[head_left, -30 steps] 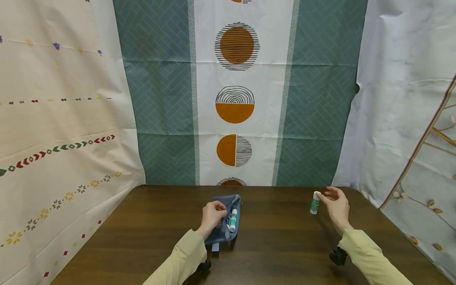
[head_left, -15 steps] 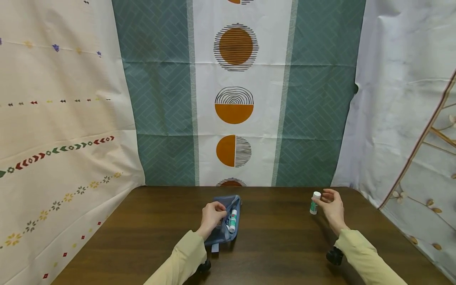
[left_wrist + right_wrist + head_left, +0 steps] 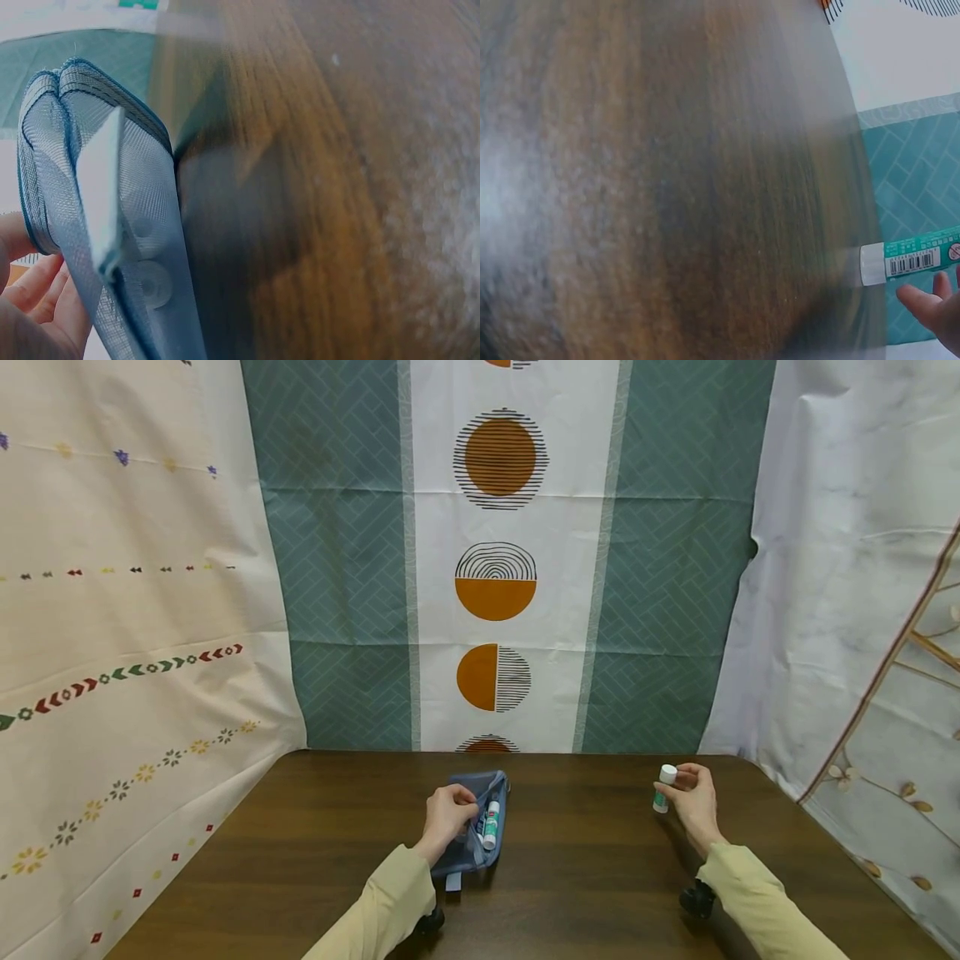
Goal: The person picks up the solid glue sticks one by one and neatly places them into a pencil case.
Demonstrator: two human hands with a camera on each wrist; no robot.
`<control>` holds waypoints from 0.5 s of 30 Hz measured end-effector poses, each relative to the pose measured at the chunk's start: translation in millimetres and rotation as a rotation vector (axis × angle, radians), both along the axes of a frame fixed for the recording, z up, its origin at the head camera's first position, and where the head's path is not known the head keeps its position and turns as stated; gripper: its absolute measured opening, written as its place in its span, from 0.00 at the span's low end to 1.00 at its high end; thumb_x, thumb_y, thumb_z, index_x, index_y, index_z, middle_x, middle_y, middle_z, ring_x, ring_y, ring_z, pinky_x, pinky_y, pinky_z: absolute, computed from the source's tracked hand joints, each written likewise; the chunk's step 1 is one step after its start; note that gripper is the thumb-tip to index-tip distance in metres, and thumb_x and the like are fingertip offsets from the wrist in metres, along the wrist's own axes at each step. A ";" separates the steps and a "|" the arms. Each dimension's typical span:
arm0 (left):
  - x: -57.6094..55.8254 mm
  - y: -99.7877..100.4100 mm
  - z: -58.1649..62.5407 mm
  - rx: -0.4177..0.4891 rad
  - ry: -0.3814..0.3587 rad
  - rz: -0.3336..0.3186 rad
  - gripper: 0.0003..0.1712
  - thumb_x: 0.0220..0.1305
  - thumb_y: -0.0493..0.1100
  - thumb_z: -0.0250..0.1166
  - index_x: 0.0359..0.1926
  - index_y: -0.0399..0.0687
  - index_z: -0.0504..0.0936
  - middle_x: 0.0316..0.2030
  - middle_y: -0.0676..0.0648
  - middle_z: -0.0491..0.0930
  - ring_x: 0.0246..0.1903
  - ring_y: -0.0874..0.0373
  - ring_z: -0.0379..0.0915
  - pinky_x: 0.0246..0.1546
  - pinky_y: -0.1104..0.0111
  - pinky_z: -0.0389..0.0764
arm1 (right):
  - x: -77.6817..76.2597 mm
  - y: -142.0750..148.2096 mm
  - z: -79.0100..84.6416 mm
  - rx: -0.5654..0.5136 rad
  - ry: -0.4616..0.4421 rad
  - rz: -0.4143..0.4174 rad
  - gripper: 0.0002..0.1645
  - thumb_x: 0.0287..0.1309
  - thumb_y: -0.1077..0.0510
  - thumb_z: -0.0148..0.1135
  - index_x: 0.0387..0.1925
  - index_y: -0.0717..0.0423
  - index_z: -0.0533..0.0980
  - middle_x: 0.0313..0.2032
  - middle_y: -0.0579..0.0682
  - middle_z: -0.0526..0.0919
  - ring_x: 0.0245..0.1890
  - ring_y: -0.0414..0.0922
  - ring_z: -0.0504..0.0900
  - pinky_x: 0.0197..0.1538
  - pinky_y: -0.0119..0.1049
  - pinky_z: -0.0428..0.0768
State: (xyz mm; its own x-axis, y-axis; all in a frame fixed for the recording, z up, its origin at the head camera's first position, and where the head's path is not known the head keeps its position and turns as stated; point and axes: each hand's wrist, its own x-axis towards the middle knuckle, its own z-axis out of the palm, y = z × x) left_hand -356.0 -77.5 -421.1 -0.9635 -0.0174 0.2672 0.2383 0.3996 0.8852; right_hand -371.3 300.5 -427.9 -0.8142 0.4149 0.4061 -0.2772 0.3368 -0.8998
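Observation:
My left hand (image 3: 448, 814) pinches the edge of a blue mesh zip pouch (image 3: 495, 789), whose mouth gapes to the right. Inside lies a green-and-white glue stick (image 3: 491, 825), with another partly hidden tube beside it. In the left wrist view the pouch (image 3: 150, 225) stands on its side, the fingers (image 3: 52, 300) behind it. At the far right, my right hand (image 3: 696, 803) is around an upright glue stick (image 3: 661, 797). Seen in the right wrist view, thumb and fingers lie just beside the stick (image 3: 915, 259), with a small gap at the thumb.
A dark wooden table (image 3: 360, 827) carries everything. Its far edge meets a green-and-white patterned curtain (image 3: 495, 527). Cream cloth (image 3: 135, 652) hangs at the left and white cloth (image 3: 847, 610) at the right.
My right hand has moved left, bringing its thumb across the front of the upright glue stick. The stick stays standing where it was. My left hand and the pouch have hardly moved.

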 end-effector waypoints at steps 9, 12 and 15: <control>0.6 -0.1 0.2 -0.013 0.002 0.006 0.03 0.47 0.30 0.63 0.27 0.37 0.78 0.20 0.48 0.72 0.18 0.59 0.70 0.16 0.67 0.76 | -3.2 -0.4 -3.9 -0.003 0.020 -0.004 0.28 0.43 0.66 0.67 0.44 0.64 0.62 0.37 0.54 0.70 0.36 0.42 0.69 0.34 0.25 0.67; 0.2 0.0 -0.4 -0.012 0.002 0.005 0.03 0.47 0.30 0.63 0.27 0.37 0.78 0.20 0.48 0.72 0.18 0.59 0.70 0.16 0.67 0.76 | -8.1 3.5 -9.4 -0.007 0.032 -0.002 0.28 0.43 0.64 0.68 0.44 0.62 0.62 0.36 0.51 0.70 0.35 0.39 0.69 0.34 0.25 0.68; -0.1 0.0 -0.7 -0.012 -0.002 0.005 0.03 0.47 0.30 0.63 0.27 0.37 0.78 0.20 0.48 0.72 0.18 0.58 0.70 0.16 0.67 0.76 | -17.1 8.5 -17.6 0.002 0.013 -0.028 0.28 0.44 0.64 0.67 0.45 0.61 0.62 0.37 0.53 0.70 0.35 0.40 0.69 0.34 0.25 0.69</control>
State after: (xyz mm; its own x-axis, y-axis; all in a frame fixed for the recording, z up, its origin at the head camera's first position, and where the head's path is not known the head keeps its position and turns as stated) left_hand -356.2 -77.5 -421.8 -0.9638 -0.0189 0.2659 0.2349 0.4112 0.8808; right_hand -388.3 309.0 -445.4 -0.7972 0.4365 0.4170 -0.2790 0.3463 -0.8957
